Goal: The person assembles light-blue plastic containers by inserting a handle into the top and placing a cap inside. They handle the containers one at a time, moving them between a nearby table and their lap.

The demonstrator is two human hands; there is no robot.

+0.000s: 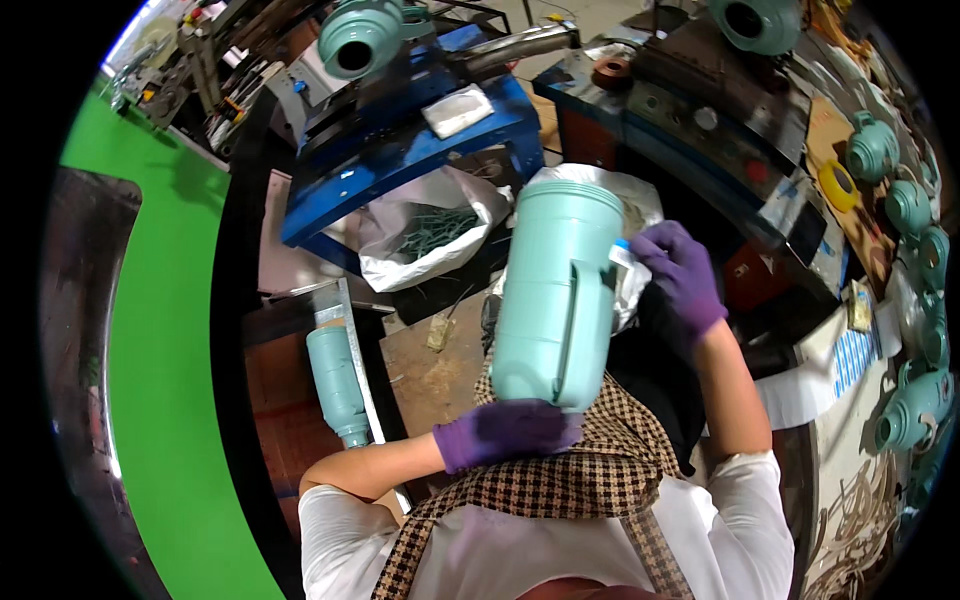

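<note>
A pale green ribbed plastic vacuum-flask shell [557, 290] with a side handle stands tilted in front of my apron, its threaded end away from me. My left hand [508, 436], in a purple glove, cups its near end from below, the fingers partly hidden against it. My right hand [682, 275], gloved in purple too, is bent beside the upper end of the handle. Its fingers are closed around something small, with a bit of blue and white showing at the fingertips; what it is I cannot make out.
Ahead stands a blue metal bench [400, 150] holding another green shell [360, 45]. Beneath it a white sack [430, 230] contains thin green scraps. Left of me a green bottle-shaped piece [338, 380] lies by a metal rail. More green flasks [915, 405] line the right-hand table.
</note>
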